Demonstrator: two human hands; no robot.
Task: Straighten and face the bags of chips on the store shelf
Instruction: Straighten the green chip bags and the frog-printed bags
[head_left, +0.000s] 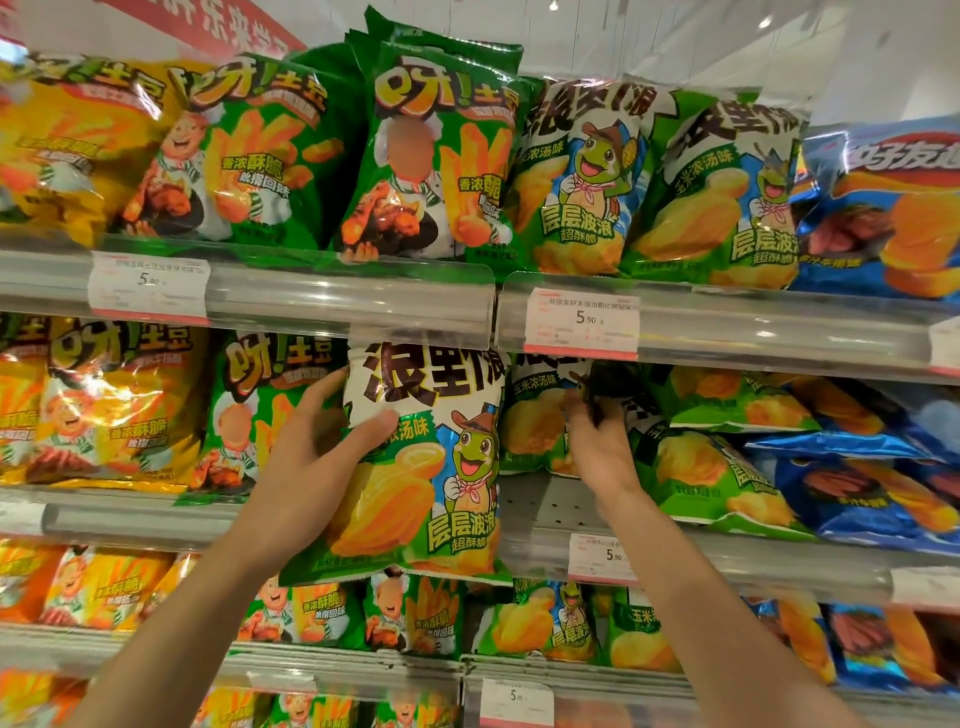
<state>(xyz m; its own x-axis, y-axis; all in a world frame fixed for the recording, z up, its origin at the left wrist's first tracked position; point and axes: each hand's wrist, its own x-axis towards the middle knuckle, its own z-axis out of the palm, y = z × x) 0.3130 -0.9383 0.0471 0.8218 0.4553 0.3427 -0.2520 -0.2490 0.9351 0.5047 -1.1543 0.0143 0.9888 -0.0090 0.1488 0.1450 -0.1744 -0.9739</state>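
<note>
Bag of chips (415, 462) is held upright in front of the middle shelf (535, 512), left hand (311, 457) curled round its left edge. Right hand (597, 441) pinches a second bag (540, 415) just behind. Step in hand: facing. Next move likely calls for seating the held bag squarely beside its neighbour.

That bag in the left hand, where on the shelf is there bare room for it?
Bare shelf floor shows on the middle shelf, between the held bag and the fallen green bags, under the right hand. Elsewhere the rows stand packed.
</note>
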